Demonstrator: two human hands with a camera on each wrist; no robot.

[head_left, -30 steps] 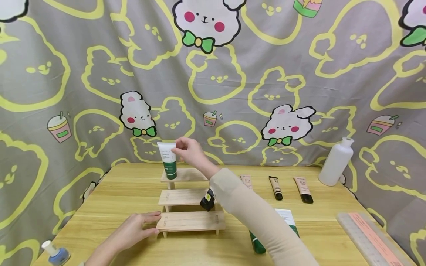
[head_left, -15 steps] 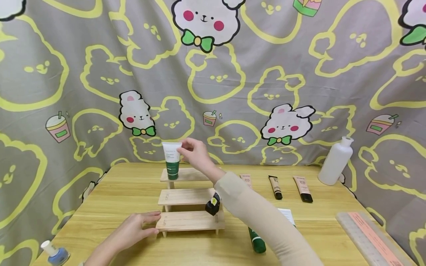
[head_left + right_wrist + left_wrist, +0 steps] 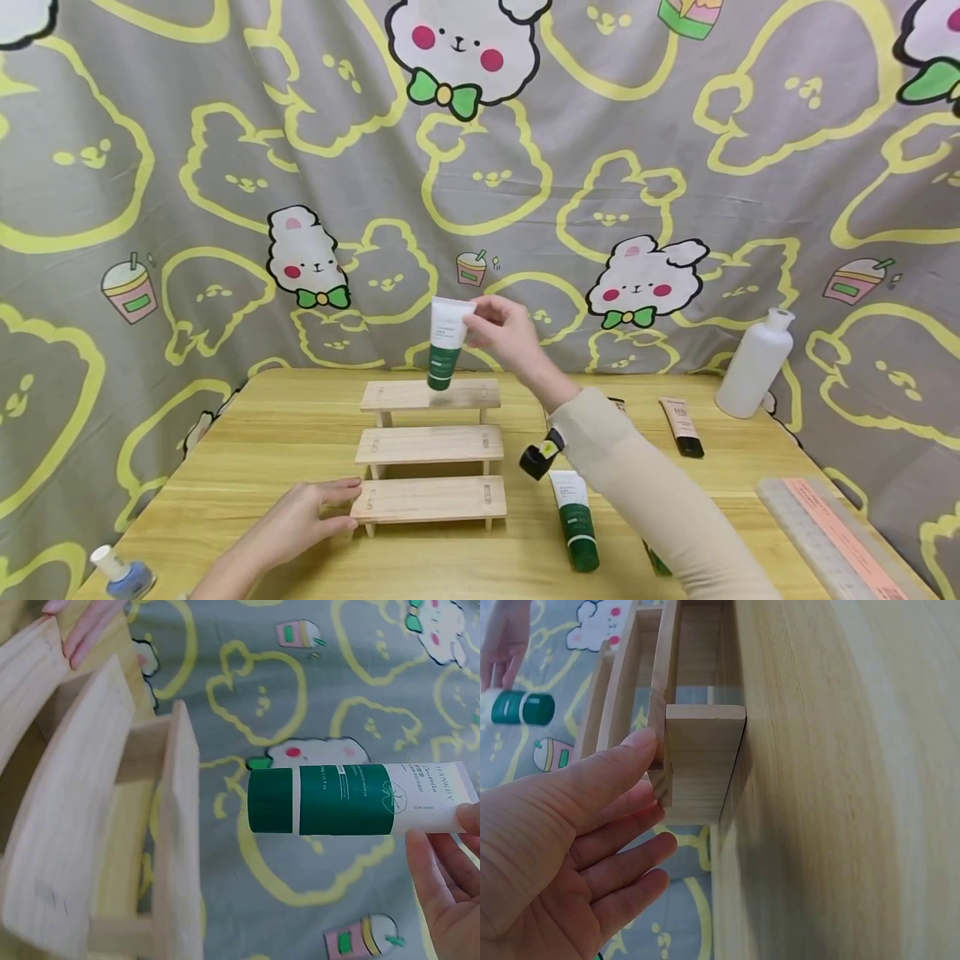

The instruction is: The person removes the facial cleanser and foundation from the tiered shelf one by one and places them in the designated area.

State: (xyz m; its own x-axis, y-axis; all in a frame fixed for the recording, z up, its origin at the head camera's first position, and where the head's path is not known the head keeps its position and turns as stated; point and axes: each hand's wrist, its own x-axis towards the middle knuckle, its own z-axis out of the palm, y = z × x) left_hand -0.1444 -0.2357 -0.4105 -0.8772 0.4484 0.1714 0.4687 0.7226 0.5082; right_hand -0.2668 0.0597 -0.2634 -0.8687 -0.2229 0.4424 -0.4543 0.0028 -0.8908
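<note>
My right hand (image 3: 510, 333) pinches a white-and-green squeeze tube (image 3: 447, 343) by its flat white end. The tube hangs cap down above the top step of a three-step wooden display stand (image 3: 431, 446); in the right wrist view the tube's green cap (image 3: 271, 800) is apart from the stand. My left hand (image 3: 303, 521) holds the left end of the lowest step between thumb and index finger. In the left wrist view that hand's (image 3: 577, 847) other fingers extend loosely beside the board.
Another white-and-green tube (image 3: 577, 525) lies right of the stand, with one more partly under the right sleeve. Further right are a pink BB tube (image 3: 682, 427), a white bottle (image 3: 755, 364) and a ruler (image 3: 840, 537). Blue nail polish (image 3: 123, 573) stands front left.
My right hand has lifted the squeeze tube off the left end of the top step and moved it right. The left hand has stayed at the stand.
</note>
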